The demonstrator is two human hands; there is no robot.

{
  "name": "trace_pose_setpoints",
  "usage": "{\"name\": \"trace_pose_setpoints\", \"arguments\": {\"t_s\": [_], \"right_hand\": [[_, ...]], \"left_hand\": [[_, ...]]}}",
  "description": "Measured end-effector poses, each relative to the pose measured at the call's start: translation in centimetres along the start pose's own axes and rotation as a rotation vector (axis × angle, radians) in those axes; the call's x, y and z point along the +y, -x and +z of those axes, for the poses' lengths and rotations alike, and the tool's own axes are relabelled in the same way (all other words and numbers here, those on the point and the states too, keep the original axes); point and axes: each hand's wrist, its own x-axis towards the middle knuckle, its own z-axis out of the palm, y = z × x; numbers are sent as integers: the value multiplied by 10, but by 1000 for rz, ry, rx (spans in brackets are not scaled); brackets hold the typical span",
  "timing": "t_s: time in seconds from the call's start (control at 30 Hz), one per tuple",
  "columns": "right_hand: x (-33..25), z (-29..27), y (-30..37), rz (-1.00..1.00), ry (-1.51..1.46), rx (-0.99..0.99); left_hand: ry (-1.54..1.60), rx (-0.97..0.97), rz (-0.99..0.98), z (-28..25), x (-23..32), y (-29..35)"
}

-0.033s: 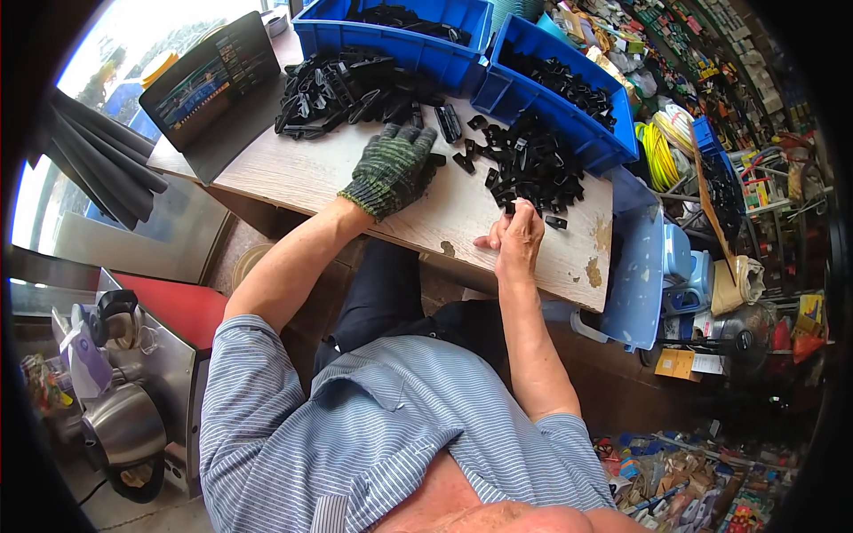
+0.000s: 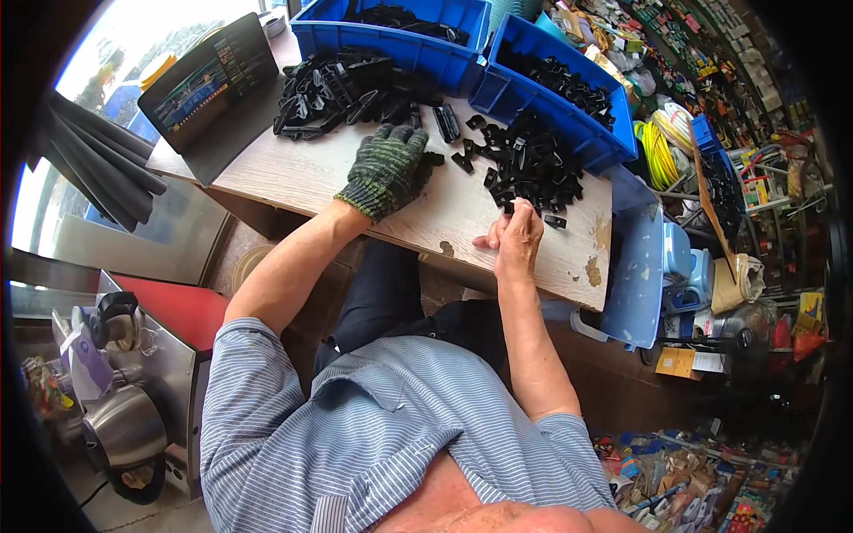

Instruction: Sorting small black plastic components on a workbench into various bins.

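Observation:
My left hand (image 2: 386, 173), in a green and black knitted glove, is closed over the table with its fingers curled. The end of a black plastic part (image 2: 434, 160) sticks out at the glove's right side; the rest is hidden. My bare right hand (image 2: 518, 238) is at the near edge of a heap of small black plastic pieces (image 2: 533, 160). Its fingertips pinch a small black piece (image 2: 509, 208), partly covered. Between the hands and the bins lie a longer black part (image 2: 447, 124) and a few loose small pieces. One small piece (image 2: 555, 222) lies right of my right hand.
Longer black parts form a pile (image 2: 342, 89) at the back left. Behind are two blue bins (image 2: 391, 51) (image 2: 498, 93) with black parts. A tablet (image 2: 209, 84) stands at the left. A translucent blue tub (image 2: 635, 275) is beside the table's (image 2: 302, 178) right edge.

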Motion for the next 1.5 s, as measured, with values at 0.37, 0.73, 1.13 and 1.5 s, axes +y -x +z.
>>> {"name": "trace_pose_setpoints", "arguments": {"t_s": [0.37, 0.73, 1.13, 1.5], "right_hand": [[-2, 4, 0, -14, -17, 105], [-6, 9, 5, -60, 33, 152], [15, -13, -6, -139, 95, 184], [11, -7, 0, -166, 47, 188]], "left_hand": [[629, -251, -232, -29, 53, 23], [868, -212, -300, -1, 92, 27], [864, -284, -583, -3, 117, 19], [856, -306, -471, -7, 113, 18]]}}
